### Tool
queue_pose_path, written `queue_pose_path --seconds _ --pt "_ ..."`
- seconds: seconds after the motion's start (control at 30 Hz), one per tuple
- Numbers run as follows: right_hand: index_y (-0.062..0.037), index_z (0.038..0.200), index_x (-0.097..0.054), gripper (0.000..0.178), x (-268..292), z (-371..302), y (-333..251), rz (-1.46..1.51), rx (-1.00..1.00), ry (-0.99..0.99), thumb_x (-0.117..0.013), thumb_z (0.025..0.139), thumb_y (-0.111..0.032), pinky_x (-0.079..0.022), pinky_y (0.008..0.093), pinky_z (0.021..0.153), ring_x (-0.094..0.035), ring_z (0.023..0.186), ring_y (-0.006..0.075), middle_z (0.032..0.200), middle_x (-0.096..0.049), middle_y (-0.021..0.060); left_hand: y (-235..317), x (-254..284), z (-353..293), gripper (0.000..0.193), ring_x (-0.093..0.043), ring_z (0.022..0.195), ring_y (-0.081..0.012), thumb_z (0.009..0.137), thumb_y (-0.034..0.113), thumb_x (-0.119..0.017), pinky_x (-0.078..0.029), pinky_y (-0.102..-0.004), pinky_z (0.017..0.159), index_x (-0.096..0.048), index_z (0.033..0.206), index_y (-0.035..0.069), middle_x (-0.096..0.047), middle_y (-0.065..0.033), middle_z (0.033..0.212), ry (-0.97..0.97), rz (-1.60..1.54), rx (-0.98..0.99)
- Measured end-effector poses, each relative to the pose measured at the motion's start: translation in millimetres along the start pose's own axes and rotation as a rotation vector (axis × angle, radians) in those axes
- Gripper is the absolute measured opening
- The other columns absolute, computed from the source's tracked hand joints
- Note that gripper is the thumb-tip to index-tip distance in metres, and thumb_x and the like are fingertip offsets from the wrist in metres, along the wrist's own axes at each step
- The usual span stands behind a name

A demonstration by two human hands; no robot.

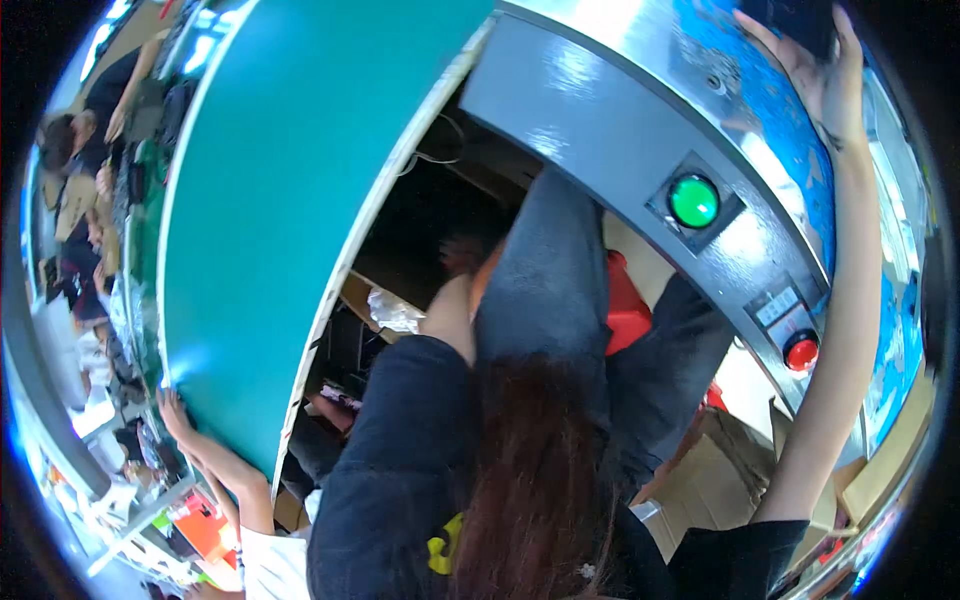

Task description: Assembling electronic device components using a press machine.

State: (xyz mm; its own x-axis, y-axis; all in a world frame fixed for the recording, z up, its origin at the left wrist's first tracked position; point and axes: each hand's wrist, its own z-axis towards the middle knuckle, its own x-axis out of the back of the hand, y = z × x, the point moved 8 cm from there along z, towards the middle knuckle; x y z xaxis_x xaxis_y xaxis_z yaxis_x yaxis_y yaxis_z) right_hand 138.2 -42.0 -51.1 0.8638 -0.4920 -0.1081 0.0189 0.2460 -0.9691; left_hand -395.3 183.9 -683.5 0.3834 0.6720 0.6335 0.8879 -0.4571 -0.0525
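A worker's left hand (176, 412) lies spread and flat on the lower edge of a teal panel (290, 190). The right hand (818, 70) reaches high over a grey machine (600, 130), thumb and fingers cupped round a dark object (795, 20) that the frame's top edge cuts off. The panel's long axis runs from lower left up to the top of the view, tilted slightly right. Between panel and machine a gap stands open, and a second person in a dark jacket (400, 450) leans head-first into it. A green button (693, 201) and a red button (801, 351) sit on the machine's front. Judging by this, the opening is reached, but nothing is seen lifted out of it yet.
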Motion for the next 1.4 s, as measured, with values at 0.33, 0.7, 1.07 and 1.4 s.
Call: queue_pose_path --seconds 0.33,0.7,1.07,1.4 --pt "-0.0083 0.145 -0.031 0.065 -1.4 15.5 3.6 -0.191 0.089 -0.117 -0.032 0.098 -0.053 -0.034 0.0378 0.11 -0.04 0.132 0.0216 0.146 -0.038 0.0098 70.7 33.3 -236.6 0.071 -0.038 0.13 -0.0338 0.092 0.058 -0.038 -0.036 -0.0495 0.102 -0.032 0.146 0.011 -0.034 -0.0149 0.148 -0.49 -1.135 -0.061" --pt "-0.0089 0.146 -0.028 0.061 8.6 20.3 13.5 -0.184 0.115 -0.076 -0.041 0.099 -0.045 -0.039 0.0372 0.105 -0.038 0.133 0.0222 0.146 -0.036 0.0086 119.1 -11.5 -207.1 0.086 -0.032 0.137 -0.0281 0.081 0.079 -0.039 -0.027 -0.0464 0.108 -0.042 0.142 0.018 -0.033 -0.0086 0.151 -0.334 -0.67 0.38" --pt "-0.0084 0.139 -0.034 0.066 6.2 8.2 20.8 0.194 -0.035 -0.029 -0.057 0.091 -0.047 -0.051 0.0399 0.091 -0.052 0.111 0.0205 0.126 -0.048 0.006 228.6 226.2 -104.6 0.035 -0.066 0.096 -0.03 0.088 0.033 -0.049 -0.052 -0.0421 0.077 -0.068 0.105 0.009 -0.067 -0.0177 0.107 0.694 -0.631 -0.572" --pt "-0.02 0.146 -0.022 0.072 -6.3 5.2 8.0 0.235 -0.084 -0.15 -0.056 0.09 -0.051 -0.049 0.037 0.09 -0.046 0.116 0.023 0.137 -0.04 0.008 383.8 119.3 -302.8 0.057 -0.044 0.126 -0.0331 0.088 0.051 -0.05 -0.03 -0.0458 0.108 -0.055 0.13 0.012 -0.052 -0.0128 0.134 0.086 0.631 -0.972"
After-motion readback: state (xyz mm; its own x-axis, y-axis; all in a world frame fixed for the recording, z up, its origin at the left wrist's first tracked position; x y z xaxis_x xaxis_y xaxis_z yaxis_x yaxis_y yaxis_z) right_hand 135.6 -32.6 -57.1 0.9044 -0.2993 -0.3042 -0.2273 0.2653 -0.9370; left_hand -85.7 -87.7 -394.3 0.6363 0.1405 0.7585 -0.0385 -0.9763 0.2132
